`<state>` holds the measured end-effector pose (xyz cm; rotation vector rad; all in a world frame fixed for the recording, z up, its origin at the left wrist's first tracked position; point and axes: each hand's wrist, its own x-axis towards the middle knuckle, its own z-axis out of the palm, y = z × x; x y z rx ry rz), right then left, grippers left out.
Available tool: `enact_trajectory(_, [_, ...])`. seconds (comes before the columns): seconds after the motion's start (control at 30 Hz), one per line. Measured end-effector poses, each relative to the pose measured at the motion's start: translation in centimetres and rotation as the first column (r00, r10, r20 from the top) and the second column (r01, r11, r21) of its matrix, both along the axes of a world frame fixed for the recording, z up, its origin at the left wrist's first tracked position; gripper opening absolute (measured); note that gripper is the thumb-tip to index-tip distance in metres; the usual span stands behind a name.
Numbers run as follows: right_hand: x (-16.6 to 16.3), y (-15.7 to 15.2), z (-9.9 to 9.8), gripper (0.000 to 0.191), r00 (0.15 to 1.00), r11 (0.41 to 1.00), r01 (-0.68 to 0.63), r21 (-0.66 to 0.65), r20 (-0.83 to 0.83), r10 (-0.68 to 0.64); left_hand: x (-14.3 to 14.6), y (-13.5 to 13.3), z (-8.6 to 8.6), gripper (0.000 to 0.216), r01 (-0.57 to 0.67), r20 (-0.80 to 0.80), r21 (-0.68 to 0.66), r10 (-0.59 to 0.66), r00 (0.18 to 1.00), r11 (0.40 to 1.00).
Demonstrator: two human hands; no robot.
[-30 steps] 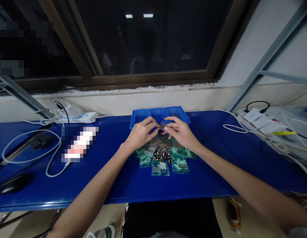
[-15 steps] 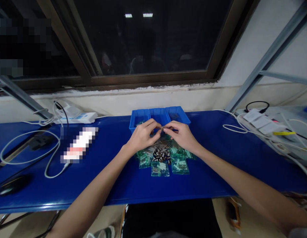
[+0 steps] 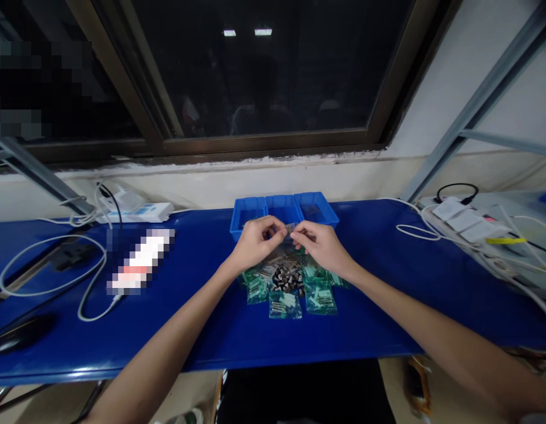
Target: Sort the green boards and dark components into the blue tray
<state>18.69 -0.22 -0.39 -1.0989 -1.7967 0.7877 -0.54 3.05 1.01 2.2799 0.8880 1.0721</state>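
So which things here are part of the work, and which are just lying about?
Part of the work: left hand, right hand, small clear bag pinched between them, green-tinted bags of metal parts, blue divided tray.
Lying about: computer mouse, white cable, white power strip.

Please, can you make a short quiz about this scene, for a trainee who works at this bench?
1. What lies directly in front of the blue divided tray, on the person's side?
A) small plastic bags around a heap of dark cylindrical parts
B) a computer mouse
C) a coiled white cable

2. True or false: the left hand and the right hand both pinch the same small item.

3. Fill the gap: the blue tray has ___ compartments.

Key: 1 A; 2 true; 3 three.
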Motion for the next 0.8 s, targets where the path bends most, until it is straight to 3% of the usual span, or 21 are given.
enact_trajectory(0.57, [-0.30, -0.16, -0.21, 0.010, 0.995, 0.995, -0.098, -0.033, -0.021, 0.097, -0.43, 0.38, 0.07, 0.016, 0.090, 0.021, -0.212, -0.088, 0.996, 0.973])
enact_trajectory(0.67, [-0.23, 0.04, -0.31, 0.011, 0.993, 0.991, -0.107, -0.081, -0.050, 0.103, -0.49, 0.24, 0.18, 0.012, 0.064, 0.010, -0.143, -0.064, 0.998, 0.988])
enact_trajectory(0.8, [0.04, 0.54, -0.43, 0.012, 0.992, 0.982, -0.103, -0.158, -0.090, 0.090, -0.72, 0.00, 0.33, 0.031, 0.036, -0.074, 0.068, -0.031, 0.997, 0.997])
